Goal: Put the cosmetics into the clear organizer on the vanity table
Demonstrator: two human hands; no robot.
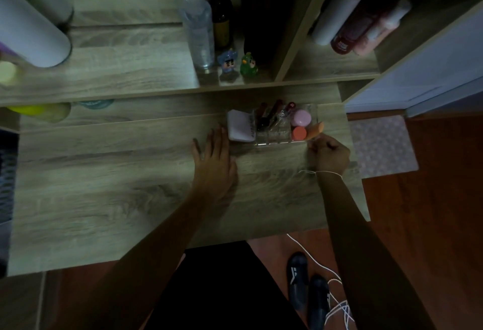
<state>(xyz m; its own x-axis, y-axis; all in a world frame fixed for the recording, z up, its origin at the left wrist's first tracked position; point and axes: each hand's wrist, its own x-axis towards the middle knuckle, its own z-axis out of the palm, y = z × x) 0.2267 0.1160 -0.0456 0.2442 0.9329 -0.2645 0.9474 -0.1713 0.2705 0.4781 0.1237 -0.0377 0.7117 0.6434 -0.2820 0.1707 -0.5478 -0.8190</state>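
We are looking down at a wooden worktop (104, 186) in dim light, and both our bare hands are resting near the clear organizer (281, 125), which is sitting toward the far right of the worktop, just below the shelf edge. Our left hand (214, 157) is lying flat and palm-down on the wood, its grip open with fingers spread, the fingertips almost touching a white rectangular case (239, 125) that is leaning at the organizer's left end. Our right hand (328, 154) is curled into a loose fist just beside the organizer's near right corner; its grip is closed, and we cannot tell whether anything is inside it. In the organizer, dark lipstick-like tubes (269, 115) are standing tilted in the middle compartments, a round pink compact (300, 118) is sitting in the right part, and an orange-capped item (299, 133) is lying in front of it. An orange sponge-like piece (316, 129) is leaning over the right wall, close to our right knuckles. On the shelf above, a clear spray bottle (197, 24) is standing beside two small figurines, one blue (228, 61) and one green (248, 63).
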